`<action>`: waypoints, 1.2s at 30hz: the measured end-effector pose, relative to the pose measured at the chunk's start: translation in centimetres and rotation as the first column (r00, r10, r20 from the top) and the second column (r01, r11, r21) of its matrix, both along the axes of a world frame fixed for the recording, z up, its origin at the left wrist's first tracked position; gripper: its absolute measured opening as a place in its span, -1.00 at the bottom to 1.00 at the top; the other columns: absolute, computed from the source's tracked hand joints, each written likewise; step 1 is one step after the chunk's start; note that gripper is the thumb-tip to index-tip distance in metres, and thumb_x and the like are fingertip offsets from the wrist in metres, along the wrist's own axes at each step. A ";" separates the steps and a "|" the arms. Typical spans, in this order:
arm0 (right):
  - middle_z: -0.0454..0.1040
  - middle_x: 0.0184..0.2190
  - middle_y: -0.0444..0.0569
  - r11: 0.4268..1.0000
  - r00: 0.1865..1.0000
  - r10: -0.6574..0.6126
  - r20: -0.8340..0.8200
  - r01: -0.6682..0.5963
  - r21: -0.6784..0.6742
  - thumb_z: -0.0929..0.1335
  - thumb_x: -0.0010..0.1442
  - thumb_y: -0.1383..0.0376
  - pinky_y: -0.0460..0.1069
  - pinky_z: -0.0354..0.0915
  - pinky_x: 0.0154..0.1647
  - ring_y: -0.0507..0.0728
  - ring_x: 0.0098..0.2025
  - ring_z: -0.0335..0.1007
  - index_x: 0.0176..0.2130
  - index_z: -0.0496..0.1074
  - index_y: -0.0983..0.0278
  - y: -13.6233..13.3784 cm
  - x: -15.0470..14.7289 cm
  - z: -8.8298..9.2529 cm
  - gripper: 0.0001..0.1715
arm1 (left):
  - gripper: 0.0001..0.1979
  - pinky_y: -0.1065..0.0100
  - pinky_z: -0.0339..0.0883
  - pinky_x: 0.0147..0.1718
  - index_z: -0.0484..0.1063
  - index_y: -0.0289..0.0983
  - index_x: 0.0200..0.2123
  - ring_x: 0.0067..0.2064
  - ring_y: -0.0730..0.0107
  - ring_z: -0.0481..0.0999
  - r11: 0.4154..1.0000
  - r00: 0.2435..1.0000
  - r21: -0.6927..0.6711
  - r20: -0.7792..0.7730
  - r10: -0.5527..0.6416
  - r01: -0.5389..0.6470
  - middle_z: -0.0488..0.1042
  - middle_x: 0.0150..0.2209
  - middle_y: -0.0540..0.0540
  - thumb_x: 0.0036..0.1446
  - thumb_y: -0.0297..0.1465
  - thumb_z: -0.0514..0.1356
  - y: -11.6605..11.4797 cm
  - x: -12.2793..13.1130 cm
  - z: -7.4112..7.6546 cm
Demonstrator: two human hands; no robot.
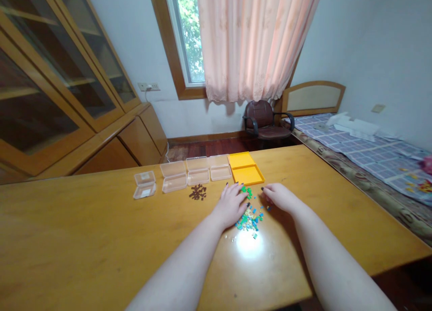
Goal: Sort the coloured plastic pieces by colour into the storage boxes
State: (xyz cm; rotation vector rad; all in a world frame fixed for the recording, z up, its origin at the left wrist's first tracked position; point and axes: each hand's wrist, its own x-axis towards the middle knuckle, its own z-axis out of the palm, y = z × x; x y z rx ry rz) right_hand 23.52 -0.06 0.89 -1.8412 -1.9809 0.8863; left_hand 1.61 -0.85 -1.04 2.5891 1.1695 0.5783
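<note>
Two hands (232, 205) (279, 197) — three block piles (198, 192) (247, 192) (249, 220)

Room bright overall. Daylight at far window (191, 36), foliage outside washed pale; far curtain (253, 41) backlit, glowing pink. 1 white glare patch on near middle of table (84, 239), core blown out, just beside small pieces (249, 220). Dark shadow on table along left side of right arm (324, 239). Glass in left cabinet (64, 72) dim. Floor below far chair (259, 115) dark; near right corner too. Wide-angle stretch: cabinet and window lean left, outward. Pieces soft, single edges hard to separate.
</note>
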 end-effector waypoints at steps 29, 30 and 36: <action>0.42 -0.51 -0.09 0.977 0.954 0.214 -0.209 -0.208 0.050 0.19 0.08 0.30 -0.09 0.17 -0.39 0.04 -0.45 0.27 -0.45 0.40 0.32 -0.8 -2.2 0.7 -0.75 | -0.64 -0.01 -0.10 0.21 0.44 -0.15 -0.09 0.16 0.24 0.17 1.000 0.997 0.005 0.073 0.016 -0.016 0.35 0.07 -0.07 0.05 -0.52 0.06 0.3 0.0 0.0; 0.41 -0.53 -0.09 0.985 0.976 0.160 -0.146 -0.148 0.087 0.19 0.09 0.29 -0.09 0.15 -0.41 0.04 -0.46 0.25 -0.48 0.39 0.32 -0.6 -1.7 0.7 -0.73 | -0.64 -0.01 -0.11 0.21 0.45 -0.15 -0.09 0.16 0.24 0.17 1.000 0.998 -0.004 0.068 0.008 -0.008 0.37 0.05 -0.06 0.05 -0.52 0.05 0.3 0.0 0.1; 0.43 -0.56 -0.10 0.994 0.993 0.111 0.034 -0.110 -0.018 0.32 -0.01 0.21 -0.10 0.09 -0.50 0.02 -0.51 0.23 -0.48 0.42 0.31 -0.2 0.1 0.0 -0.80 | -0.68 0.15 0.07 0.12 0.50 -0.12 -0.17 -0.03 0.31 0.33 0.980 0.982 -0.063 0.021 -0.189 0.190 0.49 -0.15 -0.04 0.09 -0.49 0.03 0.1 0.1 0.9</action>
